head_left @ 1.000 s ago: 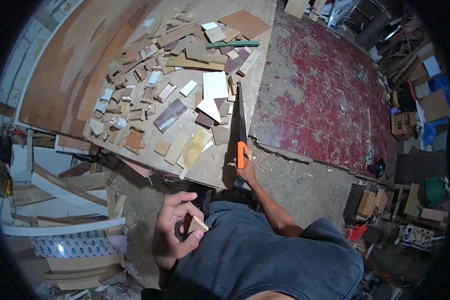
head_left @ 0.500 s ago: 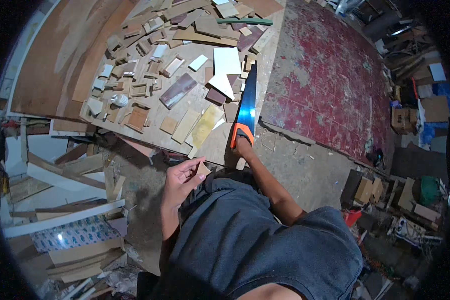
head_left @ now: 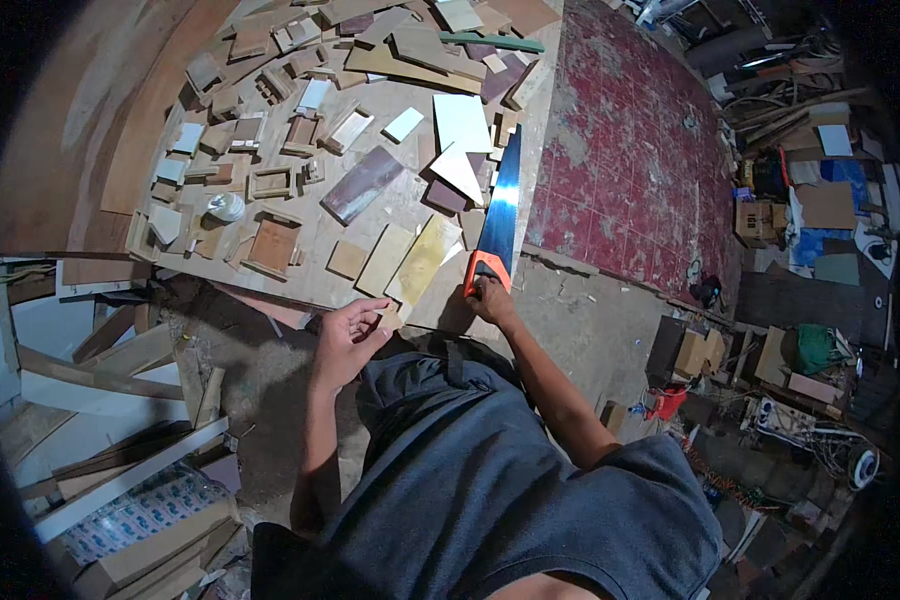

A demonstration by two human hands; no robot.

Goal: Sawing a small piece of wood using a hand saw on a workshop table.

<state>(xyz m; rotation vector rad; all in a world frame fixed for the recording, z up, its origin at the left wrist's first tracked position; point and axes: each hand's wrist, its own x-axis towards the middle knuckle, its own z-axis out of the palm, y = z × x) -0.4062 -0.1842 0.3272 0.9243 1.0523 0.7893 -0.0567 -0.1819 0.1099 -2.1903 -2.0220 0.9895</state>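
Observation:
My left hand (head_left: 348, 345) pinches a small piece of wood (head_left: 391, 318) between thumb and fingers, just off the near edge of the worktable (head_left: 310, 275). My right hand (head_left: 492, 302) is closed on the handle of a hand saw (head_left: 503, 205) with an orange and black grip. Its blade lies over the table's right side and points away from me. Close to my left hand lie a yellowish board (head_left: 422, 262), a pale narrow board (head_left: 382, 258) and a small square wood piece (head_left: 348, 260).
White panels (head_left: 461, 122), a dark reddish board (head_left: 362, 185) and several small wooden box-like pieces (head_left: 273, 245) cover the table. A worn red tiled surface (head_left: 630, 170) stands to the right. Scrap boards (head_left: 120, 370) pile up at left; a red container (head_left: 667, 403) sits at right.
My left hand has moved slightly forward toward the table edge with the small piece of wood, which is turned differently. My right hand stays on the saw handle. The whole view has shifted a little.

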